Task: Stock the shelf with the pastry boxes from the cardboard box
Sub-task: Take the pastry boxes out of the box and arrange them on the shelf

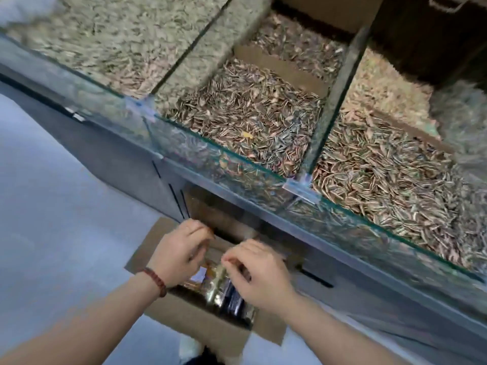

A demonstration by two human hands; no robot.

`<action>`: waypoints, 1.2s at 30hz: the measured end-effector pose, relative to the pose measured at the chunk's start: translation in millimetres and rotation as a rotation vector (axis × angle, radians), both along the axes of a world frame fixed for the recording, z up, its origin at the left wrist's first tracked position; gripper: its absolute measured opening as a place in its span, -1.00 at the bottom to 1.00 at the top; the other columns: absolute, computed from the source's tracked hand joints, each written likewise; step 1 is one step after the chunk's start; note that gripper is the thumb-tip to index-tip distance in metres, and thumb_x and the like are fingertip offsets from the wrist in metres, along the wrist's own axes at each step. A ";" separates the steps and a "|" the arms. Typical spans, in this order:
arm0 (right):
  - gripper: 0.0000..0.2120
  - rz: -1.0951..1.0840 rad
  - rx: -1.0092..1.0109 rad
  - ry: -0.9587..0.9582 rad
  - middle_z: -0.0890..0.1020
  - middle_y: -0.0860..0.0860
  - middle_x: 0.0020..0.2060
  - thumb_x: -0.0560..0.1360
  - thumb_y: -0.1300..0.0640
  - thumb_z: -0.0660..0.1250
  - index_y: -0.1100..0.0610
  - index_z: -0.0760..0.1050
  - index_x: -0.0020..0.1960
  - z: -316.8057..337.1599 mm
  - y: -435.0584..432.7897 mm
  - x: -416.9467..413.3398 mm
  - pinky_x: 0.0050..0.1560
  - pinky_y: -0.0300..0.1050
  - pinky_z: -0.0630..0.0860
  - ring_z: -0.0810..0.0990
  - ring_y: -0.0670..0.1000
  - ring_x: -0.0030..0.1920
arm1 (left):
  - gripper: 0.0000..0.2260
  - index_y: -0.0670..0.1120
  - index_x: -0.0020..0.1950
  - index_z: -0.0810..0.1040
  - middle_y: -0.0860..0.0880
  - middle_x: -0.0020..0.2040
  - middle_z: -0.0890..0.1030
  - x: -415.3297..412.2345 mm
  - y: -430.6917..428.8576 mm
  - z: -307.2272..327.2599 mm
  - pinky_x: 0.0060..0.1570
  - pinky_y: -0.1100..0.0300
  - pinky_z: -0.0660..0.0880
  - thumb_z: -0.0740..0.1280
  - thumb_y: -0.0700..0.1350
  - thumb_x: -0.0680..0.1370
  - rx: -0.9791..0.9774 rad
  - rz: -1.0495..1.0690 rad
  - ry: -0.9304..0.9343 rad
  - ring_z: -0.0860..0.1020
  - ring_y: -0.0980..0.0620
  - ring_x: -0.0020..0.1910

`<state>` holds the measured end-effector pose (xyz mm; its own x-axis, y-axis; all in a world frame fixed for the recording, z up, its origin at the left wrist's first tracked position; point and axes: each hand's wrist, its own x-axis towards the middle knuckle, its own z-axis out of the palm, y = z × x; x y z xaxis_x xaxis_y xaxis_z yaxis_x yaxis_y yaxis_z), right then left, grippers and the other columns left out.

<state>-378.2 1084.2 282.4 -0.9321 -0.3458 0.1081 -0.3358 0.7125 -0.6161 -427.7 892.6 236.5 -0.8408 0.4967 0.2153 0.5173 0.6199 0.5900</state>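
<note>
An open cardboard box (pixel 195 322) stands on the floor against the grey counter base. Inside it lie shiny packaged pastry boxes (pixel 224 291), gold and dark, partly hidden by my hands. My left hand (pixel 181 251), with a bead bracelet on its wrist, hovers over the box's far left part with fingers curled. My right hand (pixel 259 270) is over the middle of the box, its fingers curled down toward the packages. Motion blur hides whether either hand holds anything. No shelf with pastry boxes is in view.
Above the box runs a glass-fronted display (pixel 237 164) split by glass dividers (pixel 329 101) into bins of striped sunflower seeds (pixel 247 111). The grey counter front (pixel 395 293) continues to the right. Pale floor (pixel 52 219) lies to the left.
</note>
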 end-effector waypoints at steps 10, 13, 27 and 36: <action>-0.89 -0.327 0.076 -0.702 0.66 0.02 -0.22 0.46 0.03 0.25 0.03 0.51 -0.12 -258.9 -29.6 45.1 -0.12 0.03 0.53 0.60 0.12 -0.16 | -0.61 0.00 0.08 0.57 -0.05 0.06 0.56 87.6 -2.9 -248.3 -0.11 0.09 0.53 0.11 -0.11 0.34 -0.147 0.334 -0.667 0.57 -0.14 0.00; -0.92 -0.393 0.125 -0.760 0.69 0.00 -0.17 0.47 0.11 0.31 0.01 0.57 -0.08 -336.6 -40.7 50.6 -0.10 -0.05 0.57 0.64 0.07 -0.11 | -0.59 0.06 0.26 0.48 -0.01 0.11 0.54 107.9 0.0 -324.4 0.00 0.09 0.52 0.16 -0.13 0.43 -0.139 0.379 -0.800 0.55 -0.07 0.03; -0.69 -0.653 0.127 -0.983 0.64 0.06 0.10 0.53 0.06 0.30 0.14 0.50 0.24 -456.4 -47.3 40.8 -0.29 -0.23 0.38 0.56 0.02 -0.07 | -0.42 0.02 0.53 -0.02 -0.07 0.12 0.56 105.2 39.3 -423.2 0.09 0.09 0.53 0.18 -0.05 0.58 -0.399 0.280 -1.073 0.55 -0.03 0.08; -0.52 -0.830 0.340 -1.021 0.60 0.13 0.13 0.48 -0.17 0.32 0.17 0.45 0.20 -464.9 -44.6 40.5 -0.20 -0.17 0.37 0.60 0.17 0.10 | -0.50 0.15 0.51 0.11 -0.03 0.18 0.56 107.7 40.7 -415.3 0.16 0.09 0.51 0.17 -0.03 0.59 -0.273 0.101 -1.196 0.52 0.02 0.12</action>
